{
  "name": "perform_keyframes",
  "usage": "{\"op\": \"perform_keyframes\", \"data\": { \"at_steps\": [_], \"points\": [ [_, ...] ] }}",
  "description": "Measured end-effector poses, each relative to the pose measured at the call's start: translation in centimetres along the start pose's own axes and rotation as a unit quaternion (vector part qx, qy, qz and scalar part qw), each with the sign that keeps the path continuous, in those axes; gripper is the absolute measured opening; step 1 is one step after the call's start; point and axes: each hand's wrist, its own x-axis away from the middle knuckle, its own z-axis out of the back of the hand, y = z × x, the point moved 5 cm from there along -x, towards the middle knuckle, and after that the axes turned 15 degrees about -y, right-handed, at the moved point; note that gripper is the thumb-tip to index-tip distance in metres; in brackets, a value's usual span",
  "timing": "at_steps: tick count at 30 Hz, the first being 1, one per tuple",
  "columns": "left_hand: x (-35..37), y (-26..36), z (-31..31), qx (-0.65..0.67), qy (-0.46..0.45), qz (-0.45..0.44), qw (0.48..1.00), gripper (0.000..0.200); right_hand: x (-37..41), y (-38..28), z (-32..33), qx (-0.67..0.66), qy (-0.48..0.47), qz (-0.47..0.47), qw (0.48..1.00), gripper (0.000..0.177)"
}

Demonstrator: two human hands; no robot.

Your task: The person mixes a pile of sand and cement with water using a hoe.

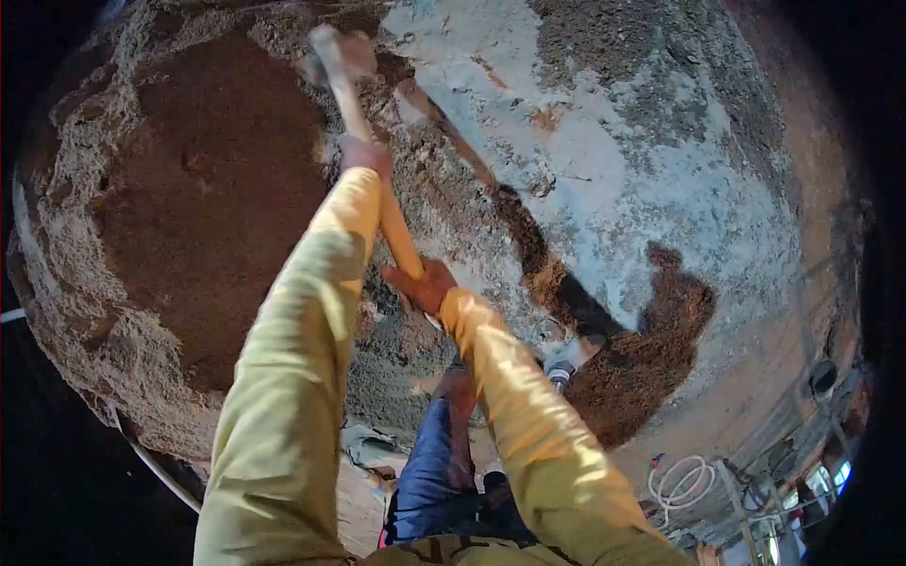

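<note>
A hoe with a pale yellow wooden handle (400,243) slants up and to the left across the view. Its blade (351,58) is motion-blurred over the upper edge of the brown soil. My left hand (364,157) is wrapped round the handle partway up, below the blade. Lower down, near the bottom end of the handle, my right hand (427,286) is closed on it too. Both arms reach forward in long yellow sleeves. Beneath the handle lies a ridge of grey, crumbly material (429,189).
Dark brown soil (208,198) spreads on the left. Pale grey powder (651,179) covers the right, with gravel (604,38) at the top. A smaller brown heap (651,368) lies right of my legs. A coiled white hose (684,483) rests at lower right.
</note>
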Motion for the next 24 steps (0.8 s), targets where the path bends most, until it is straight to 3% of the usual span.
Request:
{"op": "perform_keyframes", "data": {
  "at_steps": [2,3,5,7,11,14,16,18,19,20,22,23,24],
  "points": [
    [3.9,-0.2,-4.1,-0.050,-0.015,0.088,0.995,0.058,0.9,4.8,-0.3,-0.091,0.037,-0.033,0.995,0.045],
    [0.6,-2.6,-7.6,-0.054,-0.026,0.070,0.996,0.058,1.0,7.6,0.7,-0.060,0.084,-0.036,0.994,0.041],
    [-1.5,-3.3,-10.4,-0.037,0.005,0.067,0.997,0.051,2.4,7.3,3.1,-0.066,0.072,-0.039,0.994,0.040],
    [3.7,0.3,-7.7,-0.008,0.084,0.106,0.991,0.038,2.6,6.4,3.3,-0.081,0.048,-0.036,0.995,0.038],
    [4.8,-0.2,-5.8,-0.094,-0.059,0.056,0.992,0.034,5.0,2.9,2.0,0.059,0.051,-0.096,0.992,0.044],
    [4.8,-3.9,-9.3,-0.116,-0.153,0.036,0.981,0.032,8.6,1.9,2.6,0.224,0.079,-0.104,0.966,0.052],
    [5.9,-6.2,-12.8,-0.115,-0.201,0.031,0.972,0.030,9.1,6.0,3.6,0.263,0.079,-0.056,0.960,0.055],
    [7.0,-8.3,-15.4,-0.083,-0.258,0.022,0.962,0.029,10.2,9.1,3.2,0.275,0.095,-0.066,0.954,0.055],
    [7.9,-9.6,-16.8,-0.059,-0.287,0.021,0.956,0.028,11.0,11.0,2.7,0.309,0.101,-0.166,0.931,0.057],
    [8.7,-10.7,-18.1,-0.026,-0.307,0.019,0.951,0.028,12.2,11.5,2.3,0.283,0.077,-0.172,0.940,0.056],
    [10.6,-12.0,-20.7,0.035,-0.332,0.006,0.942,0.027,14.6,9.9,3.0,0.239,0.044,-0.171,0.955,0.055],
    [11.7,-12.7,-22.0,0.072,-0.341,0.001,0.937,0.027,17.5,4.7,3.0,0.240,0.066,-0.110,0.962,0.054],
    [13.2,-13.5,-23.1,0.110,-0.350,0.001,0.930,0.026,18.6,6.1,2.6,0.311,0.069,-0.148,0.936,0.055]
  ]
}}
